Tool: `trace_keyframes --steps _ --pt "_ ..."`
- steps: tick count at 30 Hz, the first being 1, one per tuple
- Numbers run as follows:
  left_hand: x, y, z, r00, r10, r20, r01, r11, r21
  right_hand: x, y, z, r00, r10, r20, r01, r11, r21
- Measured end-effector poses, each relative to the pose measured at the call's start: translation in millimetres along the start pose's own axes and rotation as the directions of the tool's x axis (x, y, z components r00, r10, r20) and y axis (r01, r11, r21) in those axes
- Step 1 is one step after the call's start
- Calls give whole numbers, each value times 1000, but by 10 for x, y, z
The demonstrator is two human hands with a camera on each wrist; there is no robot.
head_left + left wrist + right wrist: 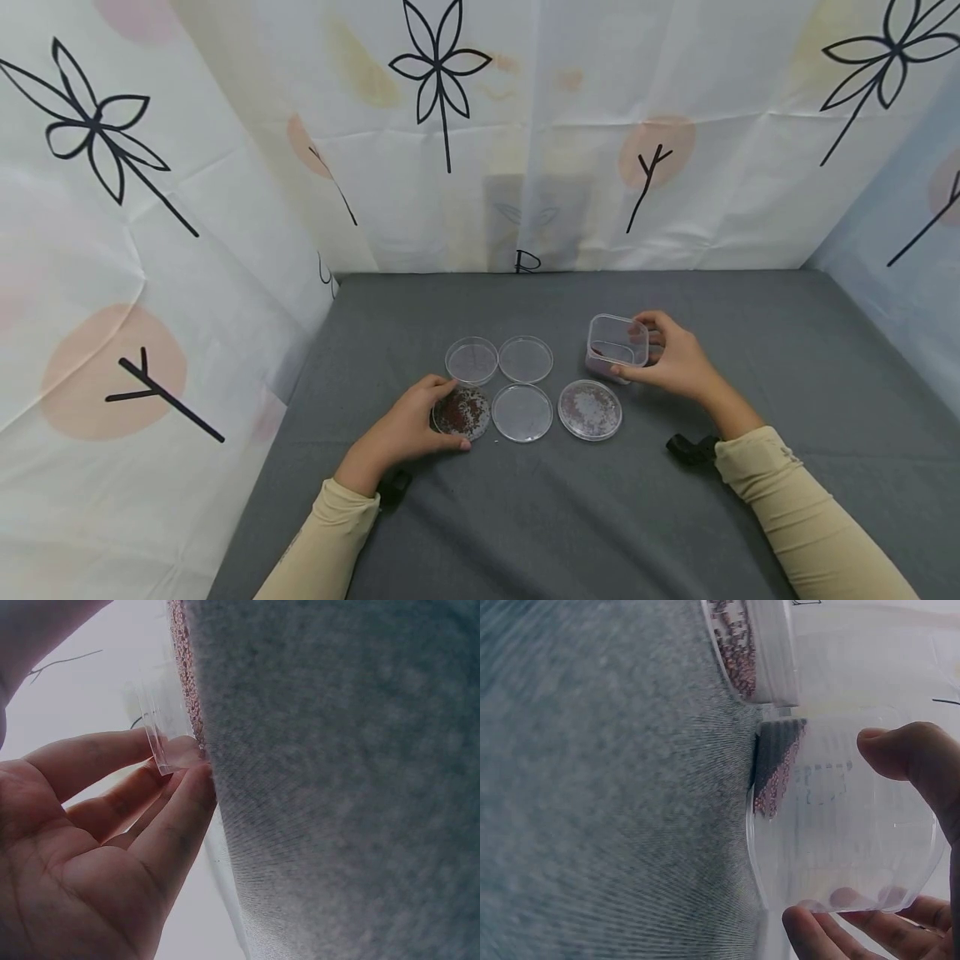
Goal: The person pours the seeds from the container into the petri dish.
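Observation:
At the left end of the front row, my left hand [405,427] holds a round clear petri dish [463,412] by its edge, thumb on the near side and fingers on the far side. Reddish-brown grains [187,679] cover part of its bottom. Farther right, my right hand [678,362] grips a clear plastic box [609,335] from its right side. Small dark reddish grains [780,780] lie heaped in one corner of that box in the right wrist view. Just in front of the box lies another petri dish [590,410], with grains scattered over its bottom.
Between the two grain-holding dishes lies a clear round dish or lid [522,412]. Behind are two more clear round pieces, one left [472,360] and one right [526,359]. Grey cloth [525,517] covers the table, with printed white curtains [555,125] around it.

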State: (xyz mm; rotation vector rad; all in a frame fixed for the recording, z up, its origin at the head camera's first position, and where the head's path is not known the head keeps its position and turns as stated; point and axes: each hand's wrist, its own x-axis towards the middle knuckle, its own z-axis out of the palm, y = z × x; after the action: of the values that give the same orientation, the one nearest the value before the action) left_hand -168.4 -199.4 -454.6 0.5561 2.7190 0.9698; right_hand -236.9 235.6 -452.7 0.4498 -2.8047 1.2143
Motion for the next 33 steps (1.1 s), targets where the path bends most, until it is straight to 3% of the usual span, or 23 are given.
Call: trace_keyframes --steps 11,17,23,29,33 --pt "-11 6 13 1000 -8 -4 7 1000 -11 -8 -4 -16 998 8 54 -8 1000 4" --pt "-14 13 6 1000 -2 -8 2 1000 -9 -19 -107 -19 995 -99 7 99 993 -59" --pt "-12 11 3 1000 -3 -9 3 1000 -6 -16 -304 24 966 -249 -68 238 962 -133" --pt "-13 0 6 1000 -1 -10 1 1000 -12 -63 -559 174 916 -401 -31 388 901 -194" --pt "-13 11 4 1000 -1 -7 1 1000 -11 -119 -728 328 900 -435 17 429 880 -206"
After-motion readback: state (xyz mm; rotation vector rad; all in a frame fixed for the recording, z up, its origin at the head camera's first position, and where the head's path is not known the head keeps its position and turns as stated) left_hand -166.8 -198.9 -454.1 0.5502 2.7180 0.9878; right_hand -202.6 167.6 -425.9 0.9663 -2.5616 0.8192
